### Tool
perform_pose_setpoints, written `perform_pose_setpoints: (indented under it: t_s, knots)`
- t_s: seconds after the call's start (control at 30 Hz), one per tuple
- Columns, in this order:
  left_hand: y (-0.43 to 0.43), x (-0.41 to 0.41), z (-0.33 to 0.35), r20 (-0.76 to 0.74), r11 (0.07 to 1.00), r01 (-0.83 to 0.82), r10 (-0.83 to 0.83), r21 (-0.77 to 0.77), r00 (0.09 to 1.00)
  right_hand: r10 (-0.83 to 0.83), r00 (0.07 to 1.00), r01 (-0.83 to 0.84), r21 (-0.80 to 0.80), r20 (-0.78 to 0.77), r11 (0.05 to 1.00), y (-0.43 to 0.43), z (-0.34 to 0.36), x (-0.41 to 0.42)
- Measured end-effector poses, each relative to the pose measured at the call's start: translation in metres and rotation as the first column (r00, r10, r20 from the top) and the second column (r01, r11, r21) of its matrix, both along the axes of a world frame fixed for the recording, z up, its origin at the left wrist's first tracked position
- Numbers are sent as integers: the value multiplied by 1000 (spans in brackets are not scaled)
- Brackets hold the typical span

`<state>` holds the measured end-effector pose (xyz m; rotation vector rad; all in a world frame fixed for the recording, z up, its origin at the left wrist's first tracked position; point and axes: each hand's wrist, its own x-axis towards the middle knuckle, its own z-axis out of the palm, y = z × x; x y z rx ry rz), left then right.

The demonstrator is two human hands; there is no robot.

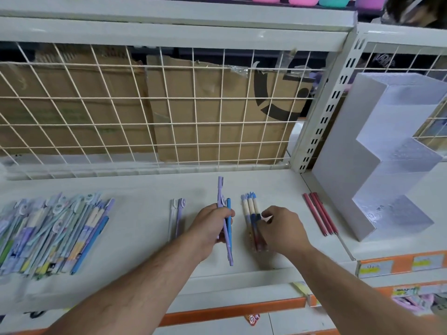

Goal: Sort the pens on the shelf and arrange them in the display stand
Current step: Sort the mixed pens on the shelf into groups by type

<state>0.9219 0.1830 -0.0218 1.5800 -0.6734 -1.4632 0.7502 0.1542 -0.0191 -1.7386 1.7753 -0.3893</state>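
Mid-sorting, my left grip (210, 228) holds a purple pen (220, 189) and a blue pen (228, 205) near the shelf's (145, 238) front edge, my right grip (280, 226) pinches the cream-and-blue pens (251, 209) lying beside; next, I judge, the blue one needs its own row

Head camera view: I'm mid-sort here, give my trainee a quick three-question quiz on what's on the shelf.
1. True or false: the left grip holds two pens.
2. Fill in: the right grip handles cream pens with ___ tips.
3. Where do the red pens lie? A beside the display stand; B in the left grip; C under the right grip.
Key: 1 true; 2 blue; 3 A.
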Motion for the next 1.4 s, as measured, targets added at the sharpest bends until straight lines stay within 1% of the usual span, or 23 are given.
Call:
perform_pose_setpoints:
  t_s: [0.07, 0.1, 0.2, 0.23, 0.43, 0.53, 0.67, 0.8, 0.9, 1.0, 1.13, 1.23, 1.4]
  knots:
    - [2, -1, 2, -14, 1000, -8, 8, -17, 1000, 46, 994, -41, -55, 94, 998, 5, 4, 6]
    - [2, -1, 2, -27, 1000, -14, 13, -26, 1000, 84, 985, -77, -52, 153, 996, 8, 5, 10]
    - [5, -2, 5, -71, 998, -21, 18, -53, 997, 133, 915, -182, 94, 381, 979, 17, 11, 23]
    - [5, -2, 5, -77, 998, -22, 17, -58, 997, 132, 897, -202, 126, 421, 971, 18, 12, 26]
    - [8, 7, 4, -67, 997, -31, 26, -73, 997, 131, 885, -210, 132, 447, 969, 20, 9, 36]
    - [8, 10, 3, -82, 997, -53, 47, -62, 996, 104, 901, -151, 80, 421, 985, 18, 8, 38]
    - [8, 9, 7, -84, 998, -55, 52, -37, 995, 7, 948, -3, -11, 318, 1000, 7, 5, 21]
    - [3, -8, 12, -105, 1000, -8, 5, -21, 995, -59, 981, 72, -66, 184, 995, -3, -1, -12]
    - [-2, -26, 13, -110, 1000, 15, -18, -23, 994, -96, 995, 95, -108, -6, 990, -13, -9, -38]
    - [-8, -43, 14, -118, 999, 29, -32, -27, 992, -70, 968, 27, -175, -242, 984, -22, -10, -62]
    - [-17, -63, 15, -135, 1000, 25, -27, -19, 990, 23, 884, -136, -208, -468, 969, -26, -8, -84]
    - [-21, -74, 14, -129, 1000, 29, -30, -12, 991, 50, 832, -190, -198, -553, 962, -31, -9, -93]
    - [-25, -87, 14, -118, 1000, 11, -13, -15, 993, 81, 795, -236, -183, -601, 954, -38, -9, -102]
